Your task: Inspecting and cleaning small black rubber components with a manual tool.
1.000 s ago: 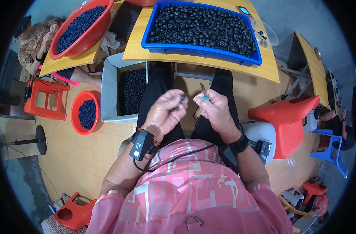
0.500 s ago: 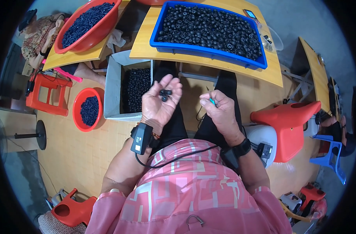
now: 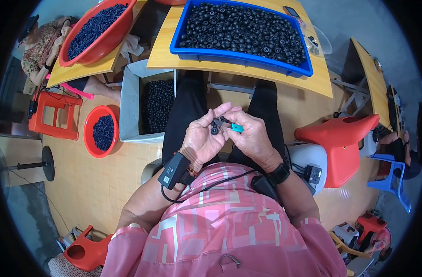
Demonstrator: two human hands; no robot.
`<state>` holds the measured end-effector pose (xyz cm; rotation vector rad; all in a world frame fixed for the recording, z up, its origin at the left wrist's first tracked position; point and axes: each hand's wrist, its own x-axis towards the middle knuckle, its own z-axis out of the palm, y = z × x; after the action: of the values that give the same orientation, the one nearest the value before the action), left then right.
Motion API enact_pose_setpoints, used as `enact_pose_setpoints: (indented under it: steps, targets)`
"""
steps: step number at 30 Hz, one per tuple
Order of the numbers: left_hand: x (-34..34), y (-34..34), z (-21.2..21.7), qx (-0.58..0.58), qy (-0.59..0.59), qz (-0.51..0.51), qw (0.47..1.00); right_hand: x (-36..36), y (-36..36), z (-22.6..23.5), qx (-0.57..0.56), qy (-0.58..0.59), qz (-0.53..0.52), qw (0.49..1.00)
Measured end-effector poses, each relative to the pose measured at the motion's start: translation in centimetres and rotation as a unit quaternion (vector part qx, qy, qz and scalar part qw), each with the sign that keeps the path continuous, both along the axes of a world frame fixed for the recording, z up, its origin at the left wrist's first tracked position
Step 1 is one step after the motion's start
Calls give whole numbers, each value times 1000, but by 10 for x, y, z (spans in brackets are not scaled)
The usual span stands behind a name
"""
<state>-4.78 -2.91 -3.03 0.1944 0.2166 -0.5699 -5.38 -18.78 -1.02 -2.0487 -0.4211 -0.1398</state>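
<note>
My left hand (image 3: 202,136) is cupped palm up over my lap and holds a few small black round parts (image 3: 215,129). My right hand (image 3: 251,135) is closed on a small tool with a teal handle (image 3: 237,128), its tip touching the parts in the left palm. The two hands meet just in front of my chest. A black device (image 3: 173,170) is strapped to my left wrist with a cable, and a dark watch (image 3: 279,174) sits on my right wrist.
A blue tray (image 3: 241,59) full of black round parts lies on the yellow table (image 3: 161,57) ahead. A grey box (image 3: 129,108) with black parts stands at my left knee. Red bowls (image 3: 91,137) (image 3: 97,46) hold more. Red stools (image 3: 338,141) (image 3: 51,115) flank me. Another person (image 3: 42,44) sits far left.
My left hand has come down from the box side and closer to me, its palm still up with the parts. My right hand has closed in, bringing the tool against the left palm.
</note>
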Motion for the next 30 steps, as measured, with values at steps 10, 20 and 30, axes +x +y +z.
enact_pose_setpoints:
  steps: [10, 20, 30]
  targets:
    - [2, 10, -12, 148, -57, -16, 987, 0, -3, 1, 77, 81, -38, 993]
    - [1, 10, -19, 92, -35, -27, 995, 2, -4, 10, 201, 169, -8, 965]
    - [3, 11, -12, 81, -59, 5, 995, 2, -6, 2, 234, 169, 4, 958]
